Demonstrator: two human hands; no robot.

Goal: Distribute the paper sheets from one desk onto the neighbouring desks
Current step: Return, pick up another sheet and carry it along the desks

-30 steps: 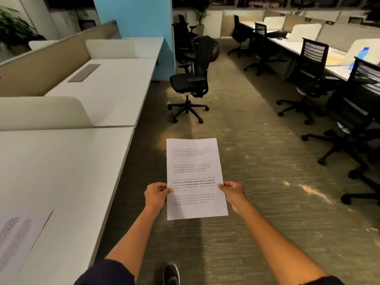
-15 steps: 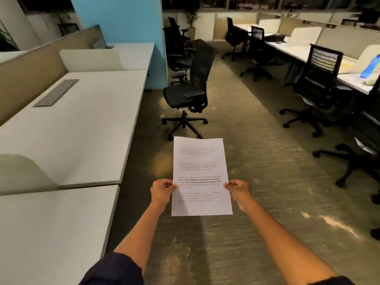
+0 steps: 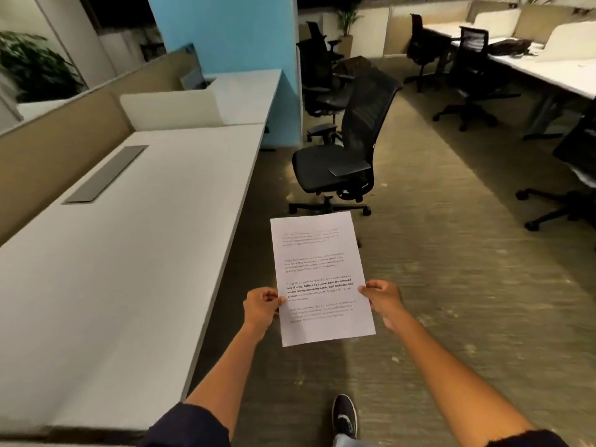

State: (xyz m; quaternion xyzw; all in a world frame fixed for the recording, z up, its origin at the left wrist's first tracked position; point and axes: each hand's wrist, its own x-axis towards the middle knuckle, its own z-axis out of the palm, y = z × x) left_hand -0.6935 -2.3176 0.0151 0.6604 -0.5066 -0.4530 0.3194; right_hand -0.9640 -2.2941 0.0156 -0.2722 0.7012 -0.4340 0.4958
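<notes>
A white paper sheet [image 3: 317, 269] with printed text is held flat in the air over the carpeted aisle. My left hand [image 3: 260, 307] pinches its left edge and my right hand [image 3: 383, 300] pinches its right edge. A long white desk [image 3: 129, 253] runs along my left, close beside the sheet, with a grey cable flap [image 3: 104, 174] set in its top. Beyond a low white divider [image 3: 171, 111] lies a further white desk [image 3: 248, 93].
A black office chair [image 3: 345, 156] stands in the aisle just ahead of the sheet, more chairs [image 3: 322, 79] behind it by a blue pillar [image 3: 225, 33]. Desks with chairs [image 3: 474, 72] line the right side. My shoe [image 3: 344, 414] is on the carpet below.
I have walked forward along the aisle: the nearer desk with a sheet on it has dropped out of view, and the desk with the grey flap and the black chair are now closer.
</notes>
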